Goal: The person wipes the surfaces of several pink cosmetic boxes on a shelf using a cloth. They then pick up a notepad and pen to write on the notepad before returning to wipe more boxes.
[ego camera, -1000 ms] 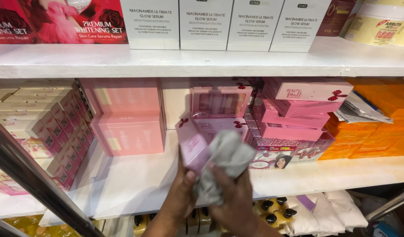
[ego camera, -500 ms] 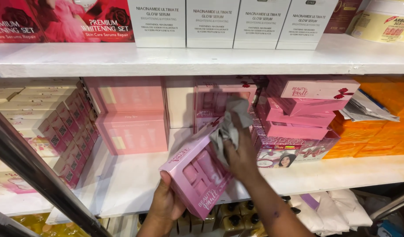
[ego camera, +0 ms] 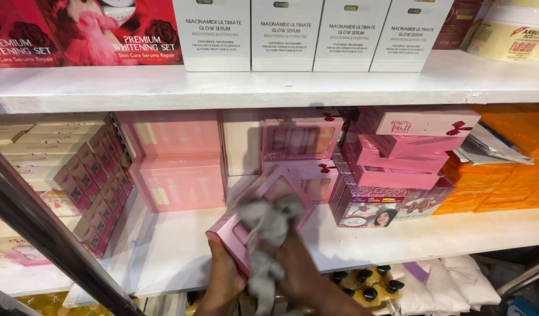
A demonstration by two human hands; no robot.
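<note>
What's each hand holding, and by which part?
Left hand grips the pink box by its lower-left edge. Right hand holds a grey cloth, bunched, against the box front.

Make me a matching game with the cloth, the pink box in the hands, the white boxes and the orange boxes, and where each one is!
Things:
1. grey cloth
2. pink box
3. white boxes
4. orange boxes

Places:
A. stacked at the right end of the middle shelf
B. standing in a row on the top shelf
C. pressed onto the box by the right hand
D. held from below by the left hand

Pairs: 1-C, 2-D, 3-B, 4-A
</note>
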